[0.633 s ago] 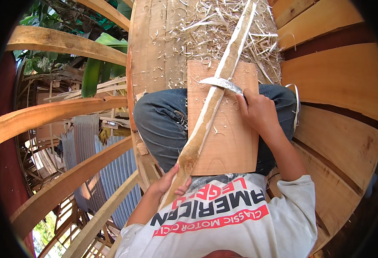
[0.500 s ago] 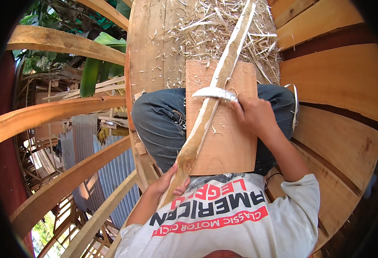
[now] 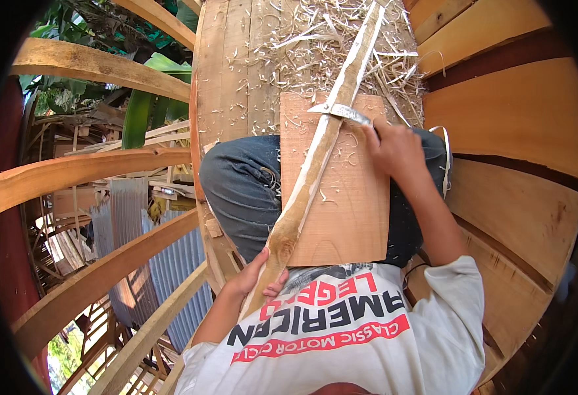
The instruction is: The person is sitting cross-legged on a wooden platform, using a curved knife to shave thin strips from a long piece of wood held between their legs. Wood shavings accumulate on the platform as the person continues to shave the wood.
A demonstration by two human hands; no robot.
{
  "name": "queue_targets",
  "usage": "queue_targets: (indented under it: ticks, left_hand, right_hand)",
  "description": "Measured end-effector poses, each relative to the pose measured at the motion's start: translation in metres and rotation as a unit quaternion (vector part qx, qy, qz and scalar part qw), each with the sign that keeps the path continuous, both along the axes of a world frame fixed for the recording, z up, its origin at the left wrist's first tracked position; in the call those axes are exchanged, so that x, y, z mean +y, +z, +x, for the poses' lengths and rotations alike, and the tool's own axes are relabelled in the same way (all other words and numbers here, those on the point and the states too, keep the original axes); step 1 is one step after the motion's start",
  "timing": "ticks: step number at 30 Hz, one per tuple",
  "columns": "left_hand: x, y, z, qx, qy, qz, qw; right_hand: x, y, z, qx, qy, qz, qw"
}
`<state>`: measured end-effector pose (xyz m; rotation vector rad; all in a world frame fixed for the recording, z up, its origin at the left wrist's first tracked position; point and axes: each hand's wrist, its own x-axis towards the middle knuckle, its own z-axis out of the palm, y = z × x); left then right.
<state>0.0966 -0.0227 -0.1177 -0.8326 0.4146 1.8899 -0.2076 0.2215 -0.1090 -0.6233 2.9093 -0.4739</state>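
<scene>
A long, slightly crooked wooden stick (image 3: 290, 227) slants from my waist up to the far side, brown on its face with pale shaved edges. My left hand (image 3: 257, 280) is closed around its near end, beside my shirt. In my right hand (image 3: 397, 150) is a knife, its handle hidden in my fist. The knife's curved metal blade (image 3: 343, 112) lies across the stick, touching it near the far edge of a flat wooden board (image 3: 355, 214). This board rests over my lap, beneath the stick.
Thin curled wood shavings (image 3: 315, 52) cover much of the plank floor (image 3: 226, 66) ahead. Wooden slats (image 3: 506, 112) form a wall close on my right. To the left stand spaced wooden rails (image 3: 98, 168), with corrugated metal sheets (image 3: 170, 263) and leaves beyond.
My right hand and the knife have moved forward along the stick, away from me, and slightly right. My left hand keeps its hold on the near end.
</scene>
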Motion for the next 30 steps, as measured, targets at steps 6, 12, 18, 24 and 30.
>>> queue_targets:
  ticks: [6, 12, 18, 24, 30]
  left_hand:
    - [0.002, -0.005, 0.006, 0.04, 0.001, -0.011, 0.999]
    - [0.007, 0.009, -0.004, 0.035, -0.03, -0.057, 0.997]
    - [0.011, 0.014, -0.01, 0.038, -0.025, -0.063, 0.997]
    - [0.011, 0.017, -0.008, 0.047, -0.036, -0.071, 0.996]
    - [0.008, 0.006, 0.004, 0.035, -0.023, -0.06, 0.997]
  right_hand:
    - [-0.015, 0.007, 0.028, -0.06, 0.157, -0.037, 0.985]
    - [-0.008, 0.0, -0.001, -0.02, 0.084, 0.0, 0.996]
    - [-0.004, -0.007, -0.038, 0.015, 0.068, -0.01, 0.998]
    - [-0.005, -0.002, -0.058, -0.001, 0.045, 0.013, 0.999]
    - [-0.005, -0.011, -0.056, 0.02, 0.041, -0.012, 0.999]
